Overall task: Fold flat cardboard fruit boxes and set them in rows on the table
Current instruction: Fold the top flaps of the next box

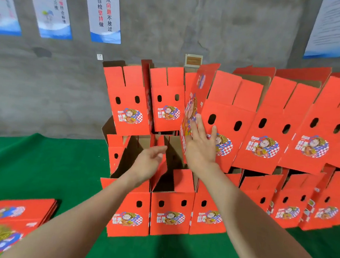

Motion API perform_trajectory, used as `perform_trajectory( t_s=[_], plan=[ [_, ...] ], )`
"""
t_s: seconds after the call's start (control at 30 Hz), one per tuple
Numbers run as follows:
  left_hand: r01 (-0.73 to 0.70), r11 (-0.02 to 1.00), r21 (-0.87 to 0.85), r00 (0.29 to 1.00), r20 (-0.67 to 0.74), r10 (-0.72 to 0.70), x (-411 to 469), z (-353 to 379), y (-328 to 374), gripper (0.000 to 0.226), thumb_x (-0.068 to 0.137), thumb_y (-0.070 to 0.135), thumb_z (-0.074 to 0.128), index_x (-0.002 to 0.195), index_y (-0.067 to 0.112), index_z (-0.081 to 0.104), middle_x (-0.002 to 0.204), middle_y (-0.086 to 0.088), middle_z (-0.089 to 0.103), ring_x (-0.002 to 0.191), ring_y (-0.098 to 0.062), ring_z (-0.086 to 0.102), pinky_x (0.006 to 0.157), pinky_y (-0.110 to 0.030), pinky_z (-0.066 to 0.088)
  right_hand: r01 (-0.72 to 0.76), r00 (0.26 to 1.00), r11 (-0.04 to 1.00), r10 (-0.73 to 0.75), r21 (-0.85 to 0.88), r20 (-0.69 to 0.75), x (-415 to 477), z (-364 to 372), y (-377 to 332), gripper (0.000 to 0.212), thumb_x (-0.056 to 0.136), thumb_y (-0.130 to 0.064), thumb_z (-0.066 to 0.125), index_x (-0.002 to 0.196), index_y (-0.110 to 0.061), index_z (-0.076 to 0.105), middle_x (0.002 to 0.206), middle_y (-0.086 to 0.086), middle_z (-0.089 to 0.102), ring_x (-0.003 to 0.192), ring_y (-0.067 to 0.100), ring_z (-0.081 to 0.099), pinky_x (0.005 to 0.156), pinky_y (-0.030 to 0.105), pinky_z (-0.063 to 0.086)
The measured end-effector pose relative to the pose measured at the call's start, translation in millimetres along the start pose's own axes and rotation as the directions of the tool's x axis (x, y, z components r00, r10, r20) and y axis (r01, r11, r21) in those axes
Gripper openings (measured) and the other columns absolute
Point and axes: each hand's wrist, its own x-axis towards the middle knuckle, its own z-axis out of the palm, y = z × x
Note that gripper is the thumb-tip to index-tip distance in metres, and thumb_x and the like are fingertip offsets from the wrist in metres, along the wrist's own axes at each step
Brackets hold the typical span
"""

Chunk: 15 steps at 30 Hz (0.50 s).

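Head view: folded red boxes (261, 136) are standing in two tiers along the far side of the green surface (38, 168), backing onto a grey wall (45, 87). Right grip (200, 144) is lying flat, fingers straight and spread, pressing on an upper-tier box (196, 94) that is sitting turned edge-on and tilted; it is holding nothing. Left grip (150, 160) is reaching over the open top of a lower-tier box (116, 155), fingers loosely extended, nothing in it. Flat boxes (14, 212) are lying stacked at the near left. Posters (105, 10) are hanging on the wall.
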Motion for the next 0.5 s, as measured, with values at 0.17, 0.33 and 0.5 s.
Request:
perform_trajectory(
  t_s=[0.17, 0.33, 0.5],
  plan=[
    [0.079, 0.995, -0.064, 0.993, -0.078, -0.084, -48.9, -75.7, -16.3, 0.029, 0.101, 0.006, 0.036, 0.119, 0.009, 0.059, 0.109, -0.011, 0.063, 0.089, -0.018, 0.061, 0.074, -0.021, 0.046, -0.023, 0.995, 0.998, 0.017, 0.06, 0.103, -4.0, -27.4, -2.8, 0.044, 0.082, -0.012, 0.053, 0.126, -0.016, 0.055, 0.159, 0.012, 0.007, 0.145, 0.031, -0.02, 0.109, 0.066, -0.003],
    [0.156, 0.986, -0.064, 0.961, -0.222, -0.166, -99.9, -147.0, -45.5, 0.028, 0.101, 0.009, 0.037, 0.117, 0.006, 0.059, 0.101, -0.01, 0.064, 0.085, -0.023, 0.063, 0.076, -0.03, 0.045, 0.051, 0.973, 0.834, 0.084, 0.55, -0.217, -22.9, -68.4, -57.6, 0.042, 0.089, -0.011, 0.053, 0.131, -0.012, 0.054, 0.14, 0.018, 0.044, 0.134, 0.035, 0.032, 0.11, 0.044, 0.021],
    [0.194, 0.974, -0.115, 0.941, -0.261, -0.218, -153.9, -199.5, -82.0, 0.021, 0.1, 0.012, 0.041, 0.11, 0.015, 0.06, 0.099, -0.008, 0.065, 0.077, -0.014, 0.065, 0.077, -0.03, 0.046, 0.303, 0.949, 0.522, -0.085, 0.798, -0.304, -72.8, -84.6, -176.8, 0.02, 0.088, -0.003, 0.057, 0.106, -0.002, 0.065, 0.106, 0.017, 0.064, 0.099, 0.034, 0.059, 0.087, 0.039, 0.044]
  ],
)
